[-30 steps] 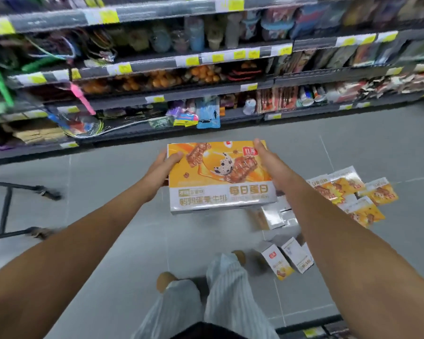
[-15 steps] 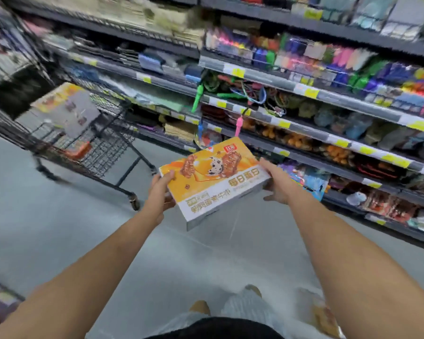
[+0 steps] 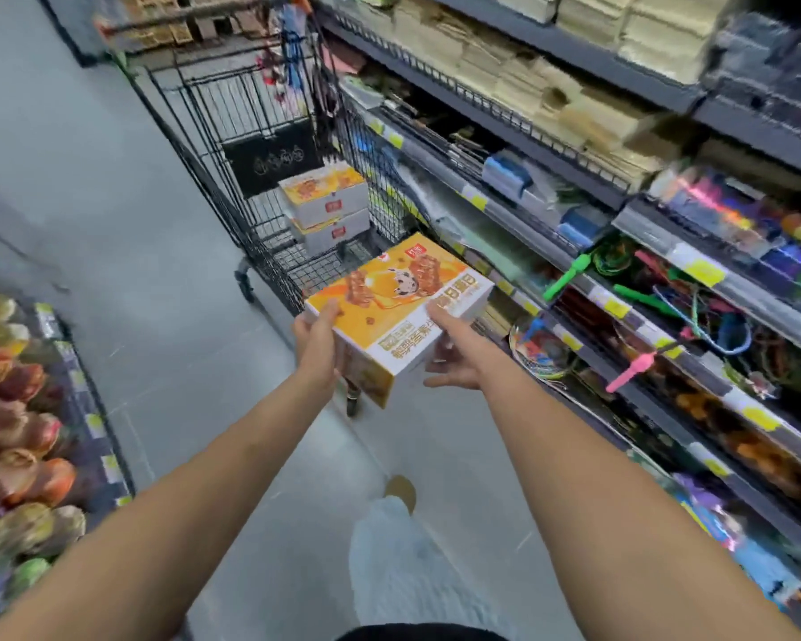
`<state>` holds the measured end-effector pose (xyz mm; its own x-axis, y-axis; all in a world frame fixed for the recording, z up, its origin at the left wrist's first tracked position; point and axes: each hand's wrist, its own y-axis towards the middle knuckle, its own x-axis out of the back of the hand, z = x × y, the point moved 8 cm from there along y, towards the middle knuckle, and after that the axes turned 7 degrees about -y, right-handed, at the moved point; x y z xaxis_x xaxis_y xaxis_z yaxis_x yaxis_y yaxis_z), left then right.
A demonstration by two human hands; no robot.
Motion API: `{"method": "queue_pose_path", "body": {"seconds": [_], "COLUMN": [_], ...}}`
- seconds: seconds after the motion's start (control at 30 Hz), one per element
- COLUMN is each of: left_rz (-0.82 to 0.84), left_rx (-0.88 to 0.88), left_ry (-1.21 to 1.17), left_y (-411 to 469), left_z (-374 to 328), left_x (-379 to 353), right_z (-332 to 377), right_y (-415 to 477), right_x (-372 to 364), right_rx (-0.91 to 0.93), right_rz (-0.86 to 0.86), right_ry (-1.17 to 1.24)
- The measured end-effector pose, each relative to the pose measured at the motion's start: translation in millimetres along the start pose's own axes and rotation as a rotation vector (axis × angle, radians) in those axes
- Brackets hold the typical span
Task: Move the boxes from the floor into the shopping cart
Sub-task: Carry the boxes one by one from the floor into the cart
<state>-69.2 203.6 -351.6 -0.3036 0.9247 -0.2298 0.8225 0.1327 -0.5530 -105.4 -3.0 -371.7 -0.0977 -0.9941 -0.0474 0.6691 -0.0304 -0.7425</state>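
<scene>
I hold an orange and white snack box point(image 3: 405, 300) level in front of me with both hands. My left hand point(image 3: 317, 347) grips its near left corner, thumb on top. My right hand point(image 3: 454, 360) holds its near right side, thumb on the lid and fingers underneath. The box hovers just over the near end of a black wire shopping cart point(image 3: 207, 187). Two boxes of the same kind point(image 3: 327, 203) lie stacked inside the cart's basket, beside a black bag point(image 3: 271, 159).
Store shelves point(image 3: 588, 289) packed with stationery and toys run along the right, close to the cart. A low display of coloured goods point(image 3: 24, 409) stands at the lower left. Grey floor point(image 3: 126, 279) lies between them. My leg and shoe point(image 3: 398, 490) show below.
My view has swung left, so the cart now stands straight ahead. Both hands have carried the box up to the cart's near end. The boxes on the floor have left the view.
</scene>
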Motion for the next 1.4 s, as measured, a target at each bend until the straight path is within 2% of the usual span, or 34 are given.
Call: {"method": "queue_pose_path", "body": {"seconds": [0.27, 0.43, 0.57, 0.67, 0.8, 1.0, 1.17, 1.4], "left_rz": [-0.148, -0.173, -0.130, -0.019, -0.018, -0.024, -0.044, -0.037], "left_rx": [-0.035, 0.089, 0.144, 0.225, 0.204, 0.274, 0.390, 0.445], "left_ry": [0.086, 0.089, 0.016, 0.077, 0.128, 0.177, 0.176, 0.176], "left_y": [127, 192, 239, 275, 344, 436, 510, 583], "left_z": [-89, -113, -131, -133, -164, -192, -194, -195], "left_x": [-16, -15, -33, -55, -70, -75, -70, -81], "right_z": [121, 178, 225, 248, 284, 318, 327, 337], "right_y": [117, 171, 221, 264, 323, 404, 469, 542], "right_x": [-53, -77, -92, -103, -123, -150, -164, -174], "right_rx": [0.049, 0.079, 0.113, 0.093, 0.068, -0.040, -0.145, -0.222], "right_rz": [0.057, 0.093, 0.019, -0.016, -0.030, -0.129, -0.197, -0.247], "right_ry": [0.024, -0.018, -0.051, -0.001, 0.075, 0.069, 0.105, 0.186]}}
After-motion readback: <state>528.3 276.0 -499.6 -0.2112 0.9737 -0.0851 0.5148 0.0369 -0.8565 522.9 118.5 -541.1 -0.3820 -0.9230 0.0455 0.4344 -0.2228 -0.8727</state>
